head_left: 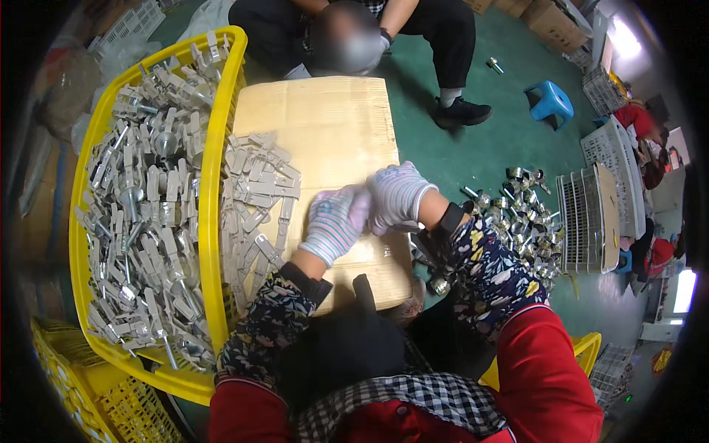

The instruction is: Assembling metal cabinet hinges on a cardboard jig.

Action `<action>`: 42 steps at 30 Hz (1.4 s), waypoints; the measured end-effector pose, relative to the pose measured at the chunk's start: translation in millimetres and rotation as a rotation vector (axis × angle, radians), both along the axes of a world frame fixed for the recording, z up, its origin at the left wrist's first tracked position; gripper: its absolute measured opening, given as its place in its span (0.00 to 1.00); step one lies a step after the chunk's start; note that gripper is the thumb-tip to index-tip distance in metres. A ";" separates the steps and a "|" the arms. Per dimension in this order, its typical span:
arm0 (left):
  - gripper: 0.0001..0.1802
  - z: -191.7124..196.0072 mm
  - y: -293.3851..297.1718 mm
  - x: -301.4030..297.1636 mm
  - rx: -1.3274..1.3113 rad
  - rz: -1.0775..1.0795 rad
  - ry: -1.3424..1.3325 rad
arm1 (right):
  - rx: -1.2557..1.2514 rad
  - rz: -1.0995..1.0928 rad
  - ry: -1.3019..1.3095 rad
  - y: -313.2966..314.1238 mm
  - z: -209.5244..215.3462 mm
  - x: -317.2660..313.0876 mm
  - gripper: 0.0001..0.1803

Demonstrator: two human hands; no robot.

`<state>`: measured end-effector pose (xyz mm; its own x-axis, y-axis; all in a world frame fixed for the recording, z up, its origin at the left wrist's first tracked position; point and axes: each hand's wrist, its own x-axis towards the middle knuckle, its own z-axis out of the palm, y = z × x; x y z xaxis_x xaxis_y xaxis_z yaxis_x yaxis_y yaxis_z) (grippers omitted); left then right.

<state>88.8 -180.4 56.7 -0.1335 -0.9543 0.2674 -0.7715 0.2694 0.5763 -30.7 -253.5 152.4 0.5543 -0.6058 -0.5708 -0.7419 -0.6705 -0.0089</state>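
Note:
My left hand (334, 220) and my right hand (399, 195), both in striped knit gloves, meet above a cardboard sheet (325, 111). The fingers of each are curled closed, and whatever they hold is hidden between them. On the sheet's left part, beside my left hand, lie many loose flat grey clip-like pieces (260, 177). A yellow basket (213, 192) to the left is heaped with grey pieces joined to shiny metal parts (159, 199). To the right of my right forearm, a pile of shiny metal fittings (521, 221) lies on the floor.
Across the cardboard sits another person (449, 52), one shoe on the green floor. A blue stool (550, 103) stands at the far right, near a single metal fitting (495, 66). White crates (580, 221) line the right side. Another yellow basket (136, 410) is at lower left.

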 end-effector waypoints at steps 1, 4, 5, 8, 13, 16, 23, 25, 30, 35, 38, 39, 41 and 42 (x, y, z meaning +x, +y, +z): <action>0.20 0.2 -2.0 -7.1 0.099 0.045 0.038 | 0.122 -0.030 0.013 -8.2 1.0 0.2 0.22; 0.16 19.2 -21.5 -12.4 0.326 0.033 -0.032 | 0.283 -0.100 0.031 -18.8 -0.9 -8.4 0.28; 0.16 23.4 -28.5 -11.2 0.278 -0.036 -0.060 | 0.039 -0.073 -0.068 -13.7 -3.6 -13.5 0.30; 0.21 12.4 -72.2 4.9 0.253 -0.127 -0.075 | -0.308 -0.037 -0.091 -4.2 -18.5 -8.1 0.32; 0.23 14.7 -98.8 14.2 0.708 -0.006 0.140 | -0.325 0.006 -0.060 -39.8 -5.8 5.0 0.28; 0.19 -5.6 -88.4 -7.2 0.428 0.070 -0.155 | 0.021 -0.086 0.075 -79.0 -8.4 -0.1 0.27; 0.27 6.4 -152.3 27.4 0.721 0.107 0.186 | -0.568 0.048 -0.192 -66.2 -34.5 11.4 0.33; 0.33 29.3 -151.7 16.0 0.964 0.285 0.534 | -0.484 0.001 -0.182 -83.2 -35.4 11.9 0.31; 0.25 -0.2 -120.2 12.9 0.331 0.194 -0.132 | -0.218 -0.027 -0.010 -90.3 -7.1 22.9 0.23; 0.17 0.3 -57.0 2.4 0.324 -0.072 -0.395 | 0.002 -0.018 0.003 -30.8 7.9 -0.4 0.23; 0.12 12.6 2.9 -11.2 0.418 -0.177 -0.310 | 0.120 0.043 0.034 21.2 10.4 -17.9 0.26; 0.12 12.3 7.6 -11.2 0.423 -0.181 -0.309 | 0.125 0.040 0.036 27.5 11.0 -19.0 0.26; 0.17 13.2 16.0 -13.4 0.535 -0.257 -0.359 | 0.236 -0.034 0.079 39.0 12.4 -22.5 0.27; 0.17 -4.1 8.9 -5.8 0.540 -0.246 -0.358 | 0.239 -0.022 0.078 49.4 7.1 -22.4 0.27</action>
<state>83.0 -171.6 52.6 -0.3548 -0.8719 -0.3376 -0.8923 0.2080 0.4006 -53.1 -204.1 159.6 0.4906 -0.4602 -0.7399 -0.7611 -0.6397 -0.1068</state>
